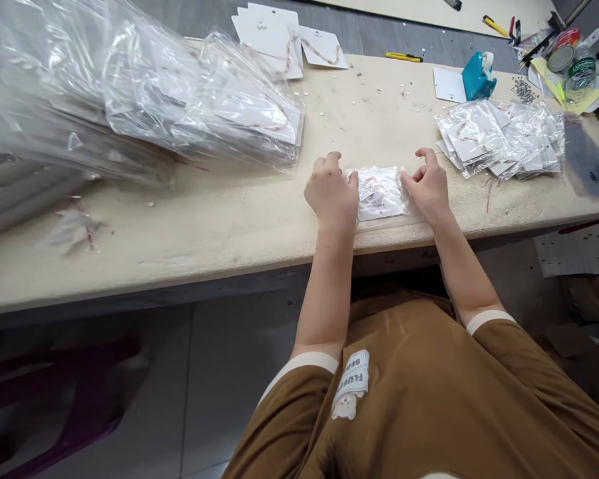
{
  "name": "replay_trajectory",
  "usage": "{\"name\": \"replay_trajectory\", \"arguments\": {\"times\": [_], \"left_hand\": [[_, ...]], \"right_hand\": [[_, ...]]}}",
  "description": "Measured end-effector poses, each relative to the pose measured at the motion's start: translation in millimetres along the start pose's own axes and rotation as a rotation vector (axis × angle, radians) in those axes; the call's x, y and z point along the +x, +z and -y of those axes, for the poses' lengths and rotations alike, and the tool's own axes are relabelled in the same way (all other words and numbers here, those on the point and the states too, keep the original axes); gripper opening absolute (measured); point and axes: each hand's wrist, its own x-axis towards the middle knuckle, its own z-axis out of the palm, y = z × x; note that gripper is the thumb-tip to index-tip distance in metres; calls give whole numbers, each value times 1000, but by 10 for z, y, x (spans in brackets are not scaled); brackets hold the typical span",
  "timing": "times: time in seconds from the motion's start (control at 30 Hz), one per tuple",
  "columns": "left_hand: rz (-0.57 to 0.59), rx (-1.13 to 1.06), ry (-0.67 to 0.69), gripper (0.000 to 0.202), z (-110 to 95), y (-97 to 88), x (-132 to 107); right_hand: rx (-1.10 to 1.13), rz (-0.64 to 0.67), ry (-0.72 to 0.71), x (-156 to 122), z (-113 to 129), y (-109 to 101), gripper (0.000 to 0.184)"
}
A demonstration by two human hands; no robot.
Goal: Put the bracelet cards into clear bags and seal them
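Small clear bag (381,193) with a white card inside, lying flat near the edge of the table (180,229), right between both hands. Left hand (332,193) curled up, fingers close together, touching the bag's left side. Right hand (428,186) with fingers a bit spread, touching the bag's right side. Any pinching too hard to tell. Big heap of bags (194,100) far left, smaller heap of bags (499,136) on the right.

Between the hands, a glossy clear plastic bag (381,193) wraps a smooth white paper card (382,206). The surface (190,226) is matt, scuffed and rough-looking. Beyond the left hand (331,193), a heap of bags (204,100) shows shiny, crinkled film; beyond the right hand (428,186), a tape dispenser (478,78) is glossy teal plastic. The sleeve (529,372) is matt brown cloth.
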Motion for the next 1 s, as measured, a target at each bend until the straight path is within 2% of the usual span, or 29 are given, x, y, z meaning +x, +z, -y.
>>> {"name": "replay_trajectory", "arguments": {"times": [0.1,0.17,0.23,0.3,0.37,0.43,0.67,0.87,1.0], "left_hand": [[-93,-41,110,35,-9,-16,-29],[-59,-68,272,40,-37,10,-58],[75,-40,444,48,-72,75,-89],[231,41,511,56,-95,158,-120],[325,114,491,61,-101,226,-145],[349,153,462,63,-96,259,-161],[360,217,450,65,-90,241,-165],[307,158,456,62,-58,296,-160],[226,149,345,63,34,260,-142]], "right_hand": [[11,-133,-52,-58,19,-24,32],[31,-145,-170,-105,68,-18,38],[-6,-4,-311,-147,120,24,53],[-110,219,-368,-172,148,90,70],[-221,389,-338,-179,145,152,80],[-292,463,-300,-173,127,188,83],[-381,485,-283,-162,130,176,85],[-341,474,-283,-144,88,204,88],[-248,496,-230,-116,86,171,99]]}}
